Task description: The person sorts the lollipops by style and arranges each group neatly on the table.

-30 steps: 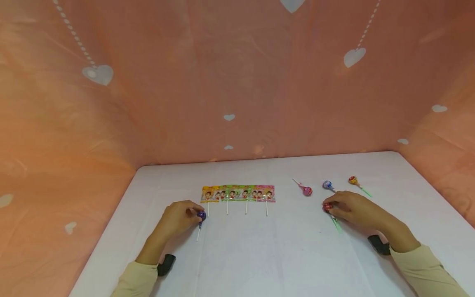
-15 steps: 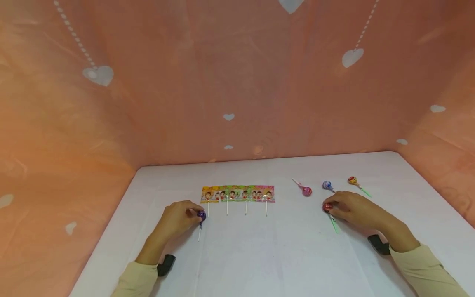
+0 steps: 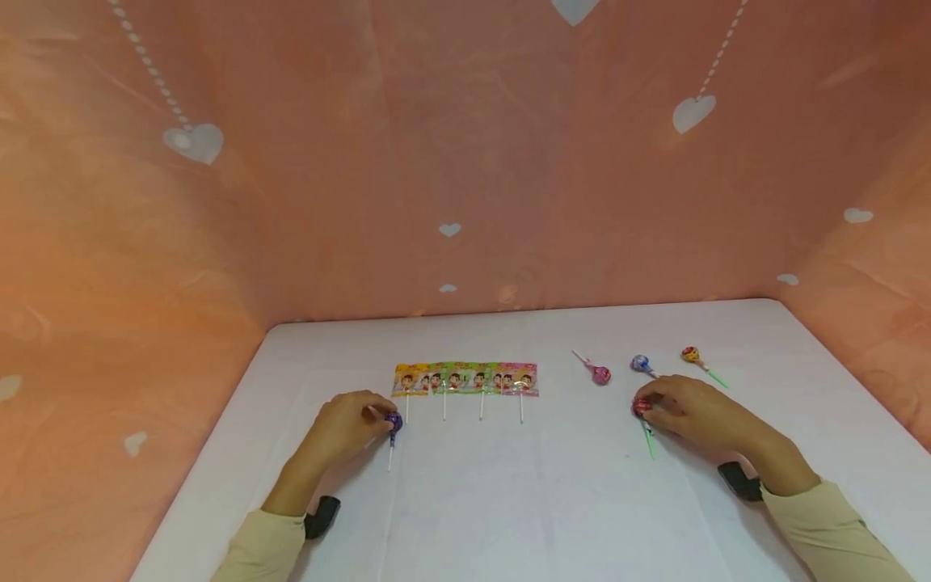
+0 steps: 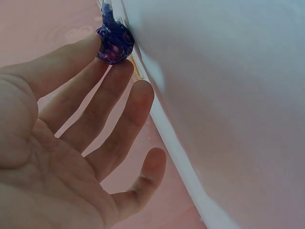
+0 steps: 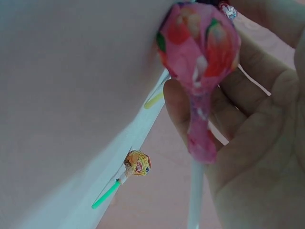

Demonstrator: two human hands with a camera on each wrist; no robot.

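Note:
My left hand (image 3: 374,419) rests on the white table (image 3: 524,501), its index and middle fingertips (image 4: 121,69) touching the head of a purple lollipop (image 3: 394,421) (image 4: 114,43) that lies flat with its white stick pointing toward me. The fingers look fairly straight and the thumb stays off the candy. My right hand (image 3: 650,406) pinches the head of a red-wrapped lollipop (image 3: 642,407) (image 5: 200,47). Its green stick (image 3: 649,443) trails toward me on the table.
A strip of several packaged lollipops (image 3: 465,378) lies just beyond the left hand. Pink (image 3: 601,374), blue (image 3: 641,363) and yellow (image 3: 691,353) (image 5: 137,163) lollipops lie beyond the right hand. Orange heart-patterned cloth walls the table's back and sides.
The red lollipop's green stick has swung a little to the left under my right hand. The left hand and purple lollipop have hardly moved.

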